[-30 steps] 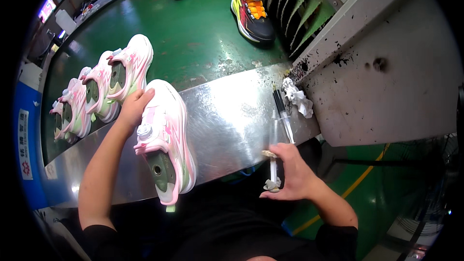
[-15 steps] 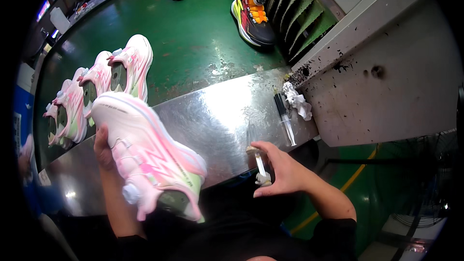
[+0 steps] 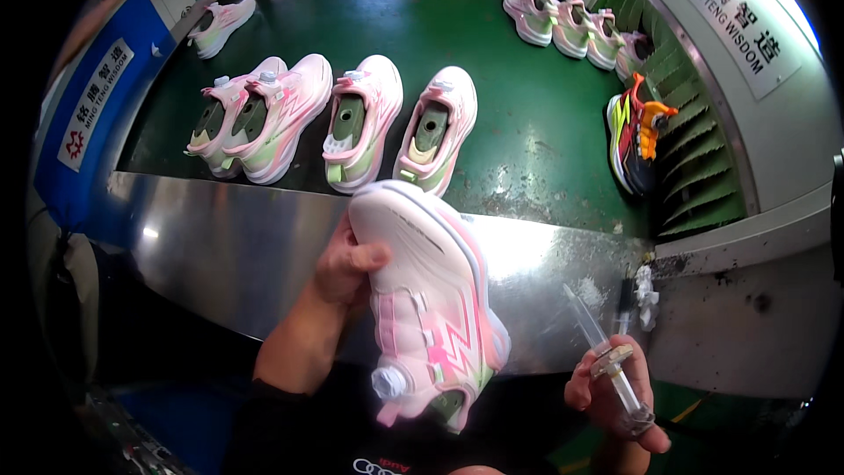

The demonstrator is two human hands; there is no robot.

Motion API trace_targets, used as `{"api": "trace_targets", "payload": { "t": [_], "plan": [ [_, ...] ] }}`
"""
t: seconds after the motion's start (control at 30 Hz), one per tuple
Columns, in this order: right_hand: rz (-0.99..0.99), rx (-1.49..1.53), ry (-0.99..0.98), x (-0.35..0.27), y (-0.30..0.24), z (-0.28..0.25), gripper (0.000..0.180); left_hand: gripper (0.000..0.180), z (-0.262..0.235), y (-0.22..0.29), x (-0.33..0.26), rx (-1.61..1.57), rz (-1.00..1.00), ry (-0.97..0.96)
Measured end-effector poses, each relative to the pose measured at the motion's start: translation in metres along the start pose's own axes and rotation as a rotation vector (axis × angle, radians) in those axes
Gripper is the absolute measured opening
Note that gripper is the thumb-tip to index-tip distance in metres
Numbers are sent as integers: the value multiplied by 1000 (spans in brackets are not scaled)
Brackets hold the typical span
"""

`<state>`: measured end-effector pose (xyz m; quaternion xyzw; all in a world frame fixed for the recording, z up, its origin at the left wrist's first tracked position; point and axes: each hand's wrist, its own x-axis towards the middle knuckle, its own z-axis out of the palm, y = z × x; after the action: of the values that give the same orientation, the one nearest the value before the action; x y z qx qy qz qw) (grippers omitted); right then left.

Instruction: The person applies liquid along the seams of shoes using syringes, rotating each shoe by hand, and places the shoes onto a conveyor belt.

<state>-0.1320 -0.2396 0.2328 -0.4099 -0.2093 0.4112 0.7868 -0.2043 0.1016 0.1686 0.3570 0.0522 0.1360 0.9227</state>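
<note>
A pink-and-white sneaker (image 3: 422,273) is in my left hand (image 3: 343,266), gripped around its toe end with the thumb over the sole edge. It is tilted, toe up, with its outer side and pale dial facing me and its heel low toward my body. At the lower right, my right hand (image 3: 605,405) is closed around a clear syringe (image 3: 626,393), its barrel angled up and to the left. The syringe is apart from the sneaker. Beyond the held sneaker, several matching sneakers (image 3: 359,123) stand in a row on the green belt (image 3: 527,154).
A metal ledge (image 3: 237,237) runs along the belt. A dark-filled syringe (image 3: 625,303) and crumpled white tissue (image 3: 646,297) lie at its right end. A black-and-orange shoe (image 3: 629,145) stands by green flaps (image 3: 699,185). More sneakers (image 3: 532,16) stand farther back. Another person's arm (image 3: 97,22) shows at left.
The view has swung left, showing more of the belt's left side. The held sneaker is nearer the view's middle; the right hand has turned, and the syringe's barrel shows more plainly.
</note>
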Motion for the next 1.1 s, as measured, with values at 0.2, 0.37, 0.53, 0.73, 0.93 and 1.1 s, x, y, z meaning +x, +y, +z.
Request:
{"api": "trace_targets", "payload": {
  "t": [0.2, 0.37, 0.53, 0.73, 0.93, 1.1],
  "plan": [
    [-122, 200, -338, 61, -9, 45, 122, 71, 6, 4, -8, 89, 53, -59],
    [-100, 229, -404, 79, -5, 62, 120, 68, 5, -1, -8, 130, 107, -218],
    [-40, 255, -420, 87, 2, 71, 119, 67, 3, 0, -14, 157, 175, -250],
    [3, 271, -381, 85, 2, 74, 121, 67, 9, 2, -15, 179, 233, -348],
    [32, 281, -343, 83, 1, 73, 121, 67, 11, 3, -18, 175, 216, -345],
    [32, 238, -323, 83, -2, 75, 120, 68, 11, 3, -18, 172, 211, -315]
  ]
}}
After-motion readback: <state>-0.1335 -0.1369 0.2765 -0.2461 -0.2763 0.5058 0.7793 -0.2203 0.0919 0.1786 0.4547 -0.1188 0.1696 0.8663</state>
